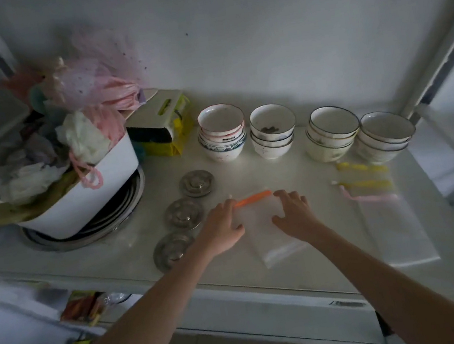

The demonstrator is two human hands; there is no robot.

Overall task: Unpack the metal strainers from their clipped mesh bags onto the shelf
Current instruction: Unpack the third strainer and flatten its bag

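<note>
Both hands, L (223,231) & R (293,212), lay open-fingered on limp, light bag (273,235); best gripped at orange clip (253,198).

Three silver-grey metal strainers (185,214) with ringed, perforated faces on a pale cream shelf (308,271); an orange clip (252,198) on a translucent whitish bag (270,236); yellow clips (362,167) and a pink clip (368,197); white bowls (332,134) rimmed dark blue.
</note>
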